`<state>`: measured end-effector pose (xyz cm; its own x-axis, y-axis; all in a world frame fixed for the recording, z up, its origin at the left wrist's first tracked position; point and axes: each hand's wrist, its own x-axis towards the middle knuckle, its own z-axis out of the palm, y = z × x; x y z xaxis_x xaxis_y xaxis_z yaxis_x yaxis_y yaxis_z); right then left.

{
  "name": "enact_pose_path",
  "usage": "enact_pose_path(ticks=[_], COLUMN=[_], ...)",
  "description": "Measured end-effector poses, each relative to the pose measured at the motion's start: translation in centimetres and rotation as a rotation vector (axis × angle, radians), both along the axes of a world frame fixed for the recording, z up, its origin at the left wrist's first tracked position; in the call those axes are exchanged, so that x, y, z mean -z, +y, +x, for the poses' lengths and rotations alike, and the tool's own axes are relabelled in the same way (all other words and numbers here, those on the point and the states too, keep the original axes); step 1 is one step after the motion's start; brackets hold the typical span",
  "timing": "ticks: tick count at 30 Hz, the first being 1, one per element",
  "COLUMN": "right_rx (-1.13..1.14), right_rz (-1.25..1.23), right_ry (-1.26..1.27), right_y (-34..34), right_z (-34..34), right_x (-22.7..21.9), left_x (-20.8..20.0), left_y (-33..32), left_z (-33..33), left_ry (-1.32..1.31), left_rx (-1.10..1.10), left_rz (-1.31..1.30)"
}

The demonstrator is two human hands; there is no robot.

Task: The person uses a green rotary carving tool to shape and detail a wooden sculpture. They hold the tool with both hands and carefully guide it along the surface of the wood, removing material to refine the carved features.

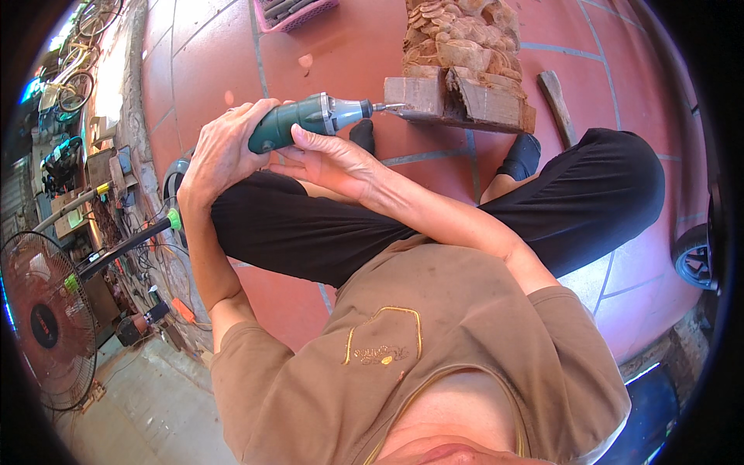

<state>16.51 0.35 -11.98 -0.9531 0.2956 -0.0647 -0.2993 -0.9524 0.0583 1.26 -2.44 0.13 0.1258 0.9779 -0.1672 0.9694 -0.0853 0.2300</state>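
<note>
A green die grinder (291, 124) with a grey nose lies level across my hands, its thin metal bit pointing right. My left hand (221, 151) wraps round the rear of its body. From below and in front, my right hand (337, 164) supports it, thumb against the green casing and fingers partly hidden beneath. The bit's tip meets the left edge of a carved wood block (492, 105); whether it cuts in cannot be made out. The block has a flat, squared near end with a dark split, and rounded, scale-like carving on its far part.
My crossed legs in black trousers (597, 194) flank the work. A wooden stick (556, 108) lies right of the block on red tiles. Far off sits a pink basket (298, 17) holding dark bars. A fan (46, 322) stands at left, a wheel (695, 257) at right.
</note>
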Motion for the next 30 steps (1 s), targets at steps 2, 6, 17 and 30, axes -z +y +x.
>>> enact_pose_path(ticks=[2,6,17,30], right_rx=[-0.002,-0.009,0.009,0.013], right_rz=[0.005,-0.001,-0.02,0.005], right_ry=[0.001,0.012,0.004,0.022], right_y=[0.05,0.39,0.02,0.55], right_z=[0.03,0.01,-0.06,-0.14], right_x=[-0.06,-0.18,-0.13,-0.11], left_x=[-0.02,0.02,-0.16,-0.01], left_y=[-0.03,-0.05,0.09,0.34], left_z=[0.02,-0.03,0.12,0.0], left_ry=[-0.005,-0.006,-0.003,0.011], left_rx=[0.001,-0.005,0.004,-0.008], left_rz=[0.004,0.018,-0.004,0.002])
